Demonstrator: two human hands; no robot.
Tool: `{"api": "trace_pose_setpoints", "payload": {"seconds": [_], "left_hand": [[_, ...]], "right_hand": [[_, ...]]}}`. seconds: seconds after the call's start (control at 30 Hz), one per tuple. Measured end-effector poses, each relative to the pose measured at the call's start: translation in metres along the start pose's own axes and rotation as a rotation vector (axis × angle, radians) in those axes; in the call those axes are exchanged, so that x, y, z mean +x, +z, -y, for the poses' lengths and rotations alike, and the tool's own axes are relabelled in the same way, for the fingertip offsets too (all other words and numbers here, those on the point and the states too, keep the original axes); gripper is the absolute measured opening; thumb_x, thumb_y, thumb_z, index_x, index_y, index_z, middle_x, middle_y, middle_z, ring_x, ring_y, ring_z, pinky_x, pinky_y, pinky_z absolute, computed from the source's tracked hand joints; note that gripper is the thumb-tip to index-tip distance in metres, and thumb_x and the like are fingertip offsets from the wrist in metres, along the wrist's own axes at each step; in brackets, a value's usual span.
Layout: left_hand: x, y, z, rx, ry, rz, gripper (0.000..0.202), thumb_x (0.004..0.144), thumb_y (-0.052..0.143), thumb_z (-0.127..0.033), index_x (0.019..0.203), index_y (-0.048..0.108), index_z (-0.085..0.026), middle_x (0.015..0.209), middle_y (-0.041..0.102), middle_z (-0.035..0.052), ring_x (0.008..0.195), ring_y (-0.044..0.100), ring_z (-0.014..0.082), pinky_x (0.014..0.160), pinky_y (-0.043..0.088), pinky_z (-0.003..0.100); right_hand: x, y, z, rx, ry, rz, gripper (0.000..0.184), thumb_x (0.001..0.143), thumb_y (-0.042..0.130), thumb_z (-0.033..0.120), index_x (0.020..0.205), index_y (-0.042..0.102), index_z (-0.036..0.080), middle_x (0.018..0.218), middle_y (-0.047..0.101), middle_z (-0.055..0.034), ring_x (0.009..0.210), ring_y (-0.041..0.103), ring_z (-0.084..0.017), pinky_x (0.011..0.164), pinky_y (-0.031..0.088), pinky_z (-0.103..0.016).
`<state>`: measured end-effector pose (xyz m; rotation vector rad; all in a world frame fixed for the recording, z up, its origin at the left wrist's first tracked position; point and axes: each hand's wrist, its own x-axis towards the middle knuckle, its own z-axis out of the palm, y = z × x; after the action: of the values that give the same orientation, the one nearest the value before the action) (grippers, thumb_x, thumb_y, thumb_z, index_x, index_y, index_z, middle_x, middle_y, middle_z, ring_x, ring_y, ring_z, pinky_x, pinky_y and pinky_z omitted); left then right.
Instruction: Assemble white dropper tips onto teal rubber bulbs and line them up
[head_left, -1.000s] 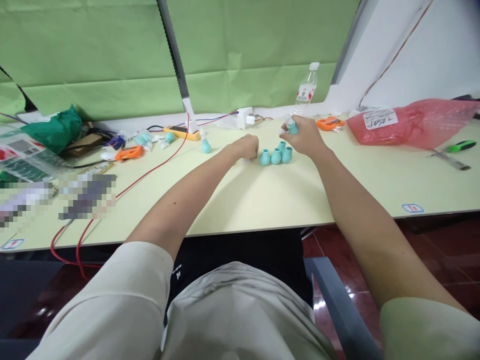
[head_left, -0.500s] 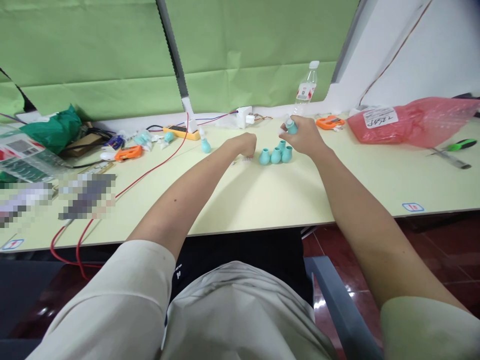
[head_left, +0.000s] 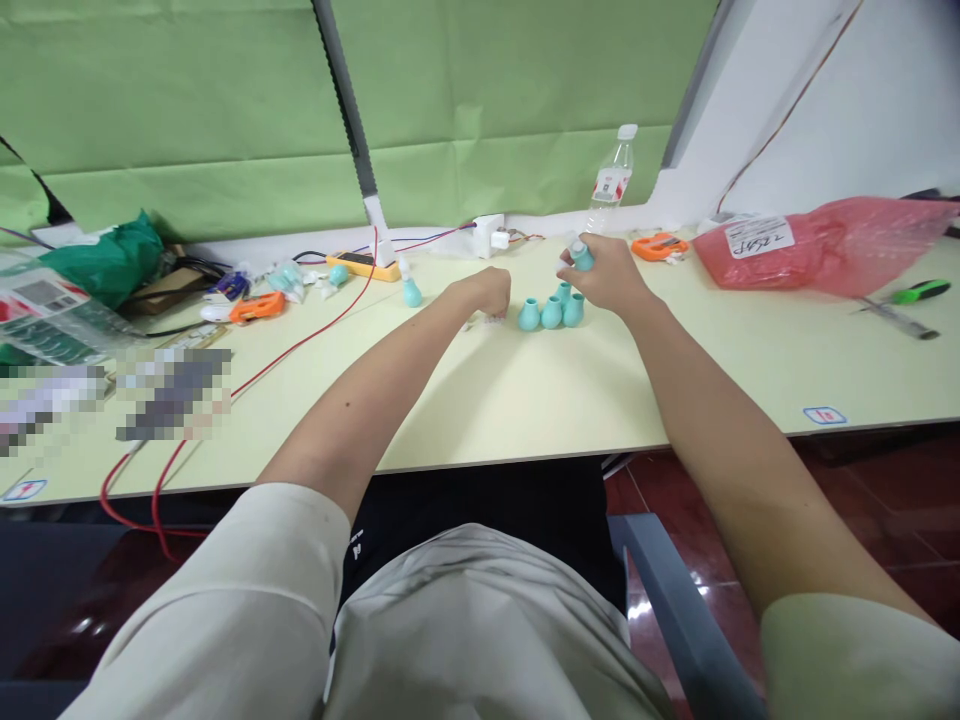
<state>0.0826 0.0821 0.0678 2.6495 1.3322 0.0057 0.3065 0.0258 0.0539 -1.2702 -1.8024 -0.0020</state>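
My right hand (head_left: 611, 272) is closed around a teal bulb-shaped piece (head_left: 580, 256) with a pale top, raised over the back of the table. Just in front of that hand stand several teal vase-shaped pieces (head_left: 552, 312) in a tight cluster, their open necks upward. To their left, my left hand (head_left: 493, 292) is low over the table with its fingers curled in. What it grips, if anything, is hidden. Small clear bits (head_left: 495, 319) lie right under its fingers. Farther left stands another teal bulb (head_left: 411, 292) with a white top.
A water bottle (head_left: 611, 185) stands behind my right hand. On the right lie an orange tool (head_left: 660, 246), a pink plastic bag (head_left: 825, 245) and a green-handled tool (head_left: 921, 291). Red cables (head_left: 300, 345), a yellow meter (head_left: 364, 265) and a green bag (head_left: 105, 258) are on the left.
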Motion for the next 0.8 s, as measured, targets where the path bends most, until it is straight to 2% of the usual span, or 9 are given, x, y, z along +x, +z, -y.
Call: {"api": "trace_pose_setpoints", "payload": {"seconds": [0.1,0.17,0.23,0.27,0.37,0.47,0.63,0.7,0.8], "left_hand": [[-0.006,-0.001,0.005,-0.096,0.016,-0.080,0.015,0.066,0.072,-0.008,0.077,0.080,-0.014,0.082,0.076,0.0119,0.088,0.070,0.0274,0.089,0.054,0.036],[-0.020,0.000,0.007,-0.205,0.087,-0.250,0.016,0.074,0.066,-0.011,0.083,0.079,-0.013,0.089,0.077,0.0129,0.088,0.070,0.0259,0.089,0.053,0.037],[-0.043,0.005,0.007,-0.355,0.191,-0.471,0.022,0.084,0.061,-0.016,0.100,0.076,-0.013,0.095,0.076,0.0113,0.089,0.069,0.0214,0.088,0.053,0.034],[-0.056,0.008,0.006,-0.433,0.229,-0.523,0.025,0.086,0.059,-0.018,0.108,0.072,-0.014,0.096,0.075,0.0100,0.088,0.069,0.0190,0.085,0.054,0.032],[-0.096,0.020,0.003,-0.527,0.337,-0.576,0.030,0.090,0.062,-0.027,0.118,0.064,-0.017,0.098,0.072,0.0067,0.085,0.067,0.0145,0.080,0.054,0.027],[-0.119,0.029,0.000,-0.513,0.355,-0.661,0.031,0.091,0.064,-0.032,0.120,0.061,-0.020,0.097,0.069,0.0055,0.084,0.064,0.0133,0.079,0.053,0.025],[-0.122,0.033,0.000,-0.361,0.414,-0.807,0.019,0.096,0.058,-0.030,0.112,0.065,-0.023,0.106,0.064,0.0084,0.090,0.064,0.0153,0.084,0.054,0.029],[-0.120,0.034,0.003,-0.296,0.417,-0.819,0.017,0.097,0.057,-0.027,0.110,0.066,-0.023,0.108,0.063,0.0095,0.092,0.064,0.0164,0.084,0.054,0.031],[-0.117,0.037,0.008,-0.216,0.425,-0.815,0.023,0.097,0.056,-0.025,0.119,0.063,-0.023,0.111,0.063,0.0098,0.093,0.064,0.0176,0.084,0.053,0.032]], "right_hand": [[-0.002,0.003,0.009,0.159,0.044,-0.030,0.023,0.074,0.080,0.040,0.080,0.065,0.024,0.079,0.070,-0.0043,0.075,0.066,-0.025,0.075,0.057,-0.044],[-0.006,0.008,0.023,0.349,0.121,0.007,0.027,0.073,0.082,0.042,0.083,0.067,0.023,0.075,0.069,-0.0037,0.066,0.065,-0.023,0.066,0.058,-0.043],[-0.011,0.015,0.041,0.525,0.183,0.101,0.031,0.070,0.085,0.043,0.085,0.069,0.023,0.069,0.067,-0.0025,0.058,0.062,-0.021,0.059,0.057,-0.041],[-0.015,0.018,0.051,0.597,0.190,0.154,0.033,0.067,0.087,0.043,0.085,0.069,0.022,0.069,0.067,-0.0022,0.056,0.061,-0.020,0.057,0.057,-0.041],[-0.025,0.027,0.077,0.747,0.186,0.295,0.036,0.062,0.090,0.045,0.084,0.071,0.022,0.069,0.068,-0.0017,0.057,0.062,-0.019,0.058,0.057,-0.040],[-0.030,0.030,0.091,0.848,0.178,0.382,0.038,0.060,0.092,0.046,0.084,0.072,0.023,0.073,0.070,-0.0015,0.061,0.064,-0.019,0.062,0.058,-0.039],[-0.030,0.029,0.091,0.967,0.203,0.428,0.043,0.057,0.095,0.044,0.083,0.068,0.023,0.077,0.072,-0.0026,0.066,0.067,-0.020,0.061,0.057,-0.037],[-0.029,0.030,0.088,0.946,0.210,0.439,0.042,0.058,0.095,0.044,0.081,0.067,0.022,0.075,0.071,-0.0023,0.064,0.066,-0.019,0.061,0.057,-0.036],[-0.029,0.033,0.085,0.899,0.215,0.409,0.042,0.059,0.095,0.042,0.082,0.067,0.020,0.071,0.069,-0.0012,0.060,0.065,-0.017,0.060,0.057,-0.034]]}}
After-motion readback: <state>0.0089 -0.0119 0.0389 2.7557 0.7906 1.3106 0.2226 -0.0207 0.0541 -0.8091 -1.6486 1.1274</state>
